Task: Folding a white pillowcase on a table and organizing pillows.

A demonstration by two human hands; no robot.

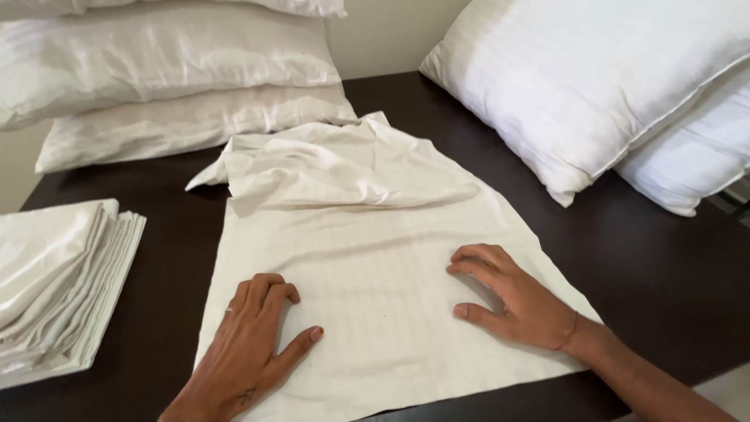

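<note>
both hands pressed flat, fingers spread: left hand [250, 344] at seven o'clock, right hand [512, 301] at four, on the cream pillowcase [367, 258] at table centre. near half lay smoothed; the twelve o'clock end sat crumpled, unfolded.

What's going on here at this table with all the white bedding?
A person presses both hands flat on a cream pillowcase spread on a dark table: left hand near its lower left, right hand toward its right edge. Its far end is rumpled. Folded linens sit left; pillows lie behind.
</note>
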